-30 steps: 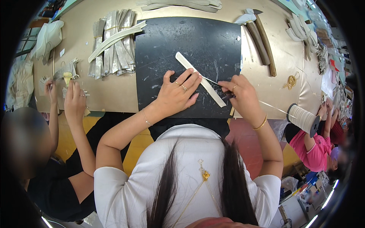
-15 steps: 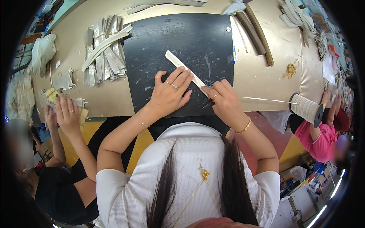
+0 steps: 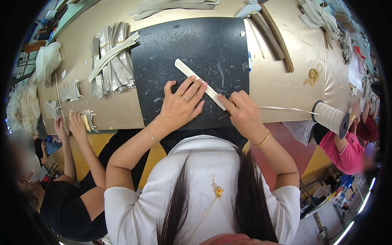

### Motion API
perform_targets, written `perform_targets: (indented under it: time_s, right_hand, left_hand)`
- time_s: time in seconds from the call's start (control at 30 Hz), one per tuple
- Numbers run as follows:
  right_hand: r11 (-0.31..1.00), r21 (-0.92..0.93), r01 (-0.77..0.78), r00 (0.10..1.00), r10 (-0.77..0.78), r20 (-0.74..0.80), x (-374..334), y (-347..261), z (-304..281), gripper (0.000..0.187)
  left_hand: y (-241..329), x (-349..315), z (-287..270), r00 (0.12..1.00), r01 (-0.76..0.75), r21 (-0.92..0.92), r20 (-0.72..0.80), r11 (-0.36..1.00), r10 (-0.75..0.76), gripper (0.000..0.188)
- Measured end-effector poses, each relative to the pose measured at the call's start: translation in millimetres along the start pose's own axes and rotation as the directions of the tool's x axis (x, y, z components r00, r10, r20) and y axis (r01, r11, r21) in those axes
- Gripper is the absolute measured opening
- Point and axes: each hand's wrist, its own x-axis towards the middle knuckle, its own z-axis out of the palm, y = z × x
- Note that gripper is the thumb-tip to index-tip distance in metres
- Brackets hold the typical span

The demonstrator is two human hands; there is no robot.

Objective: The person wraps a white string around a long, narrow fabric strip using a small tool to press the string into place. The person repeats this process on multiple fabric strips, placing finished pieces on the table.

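Note:
A narrow pale strip [image 3: 185, 69] lies slantwise on the black cutting mat [image 3: 171, 49]. My left hand [image 3: 182, 98] presses the strip's middle with its fingertips, its fingers stretched and thumb apart. At the strip's near end, my right hand [image 3: 241, 112] is closed, with its index finger against the strip. A dark, thin-bladed tool [image 3: 223, 115] pokes out beneath this hand; its handle is hidden. From the right hand's side, a thin white tape [image 3: 286, 108] runs to a spool [image 3: 328, 116] at the right.
Bundled grey strips [image 3: 112, 61] lie left of the mat, with a loose pale strip across them. Two brown rolls [image 3: 273, 36] and a coil of yellow cord [image 3: 313, 76] lie right. Co-workers' hands [image 3: 75, 124] handle pieces at the left table edge; another person [image 3: 337, 149] sits right.
The view has shifted slightly. My hands keep nearly the same place on the strip. The left co-worker's raised hand has come down to a small stack of pieces.

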Motion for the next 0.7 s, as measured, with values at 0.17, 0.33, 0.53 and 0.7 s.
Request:
perform_targets:
  time_s: [0.17,0.33,0.53,0.7]
  right_hand:
    - [1.000,-0.002,-0.012,1.000,0.012,0.018,-0.3,-0.6,0.7,0.052]
    - [1.000,-0.007,-0.017,1.000,0.017,0.024,-2.3,-1.2,2.4,0.053]
    - [1.000,-0.016,-0.018,0.999,0.018,0.029,-2.5,-2.1,2.7,0.054]
    - [0.999,-0.054,-0.007,0.999,0.010,0.043,-1.2,-4.5,1.7,0.051]
  left_hand:
    - [0.6,-0.9,1.1,1.000,-0.011,0.011,-0.014,1.000,0.011,0.054]
    - [2.1,-0.5,1.1,1.000,-0.018,0.025,-0.003,1.000,0.018,0.054]
    - [3.1,-2.3,3.7,0.999,-0.029,0.027,-0.012,0.999,0.030,0.052]
    - [6.2,-4.0,5.4,0.999,-0.021,-0.001,-0.024,1.000,0.021,0.054]
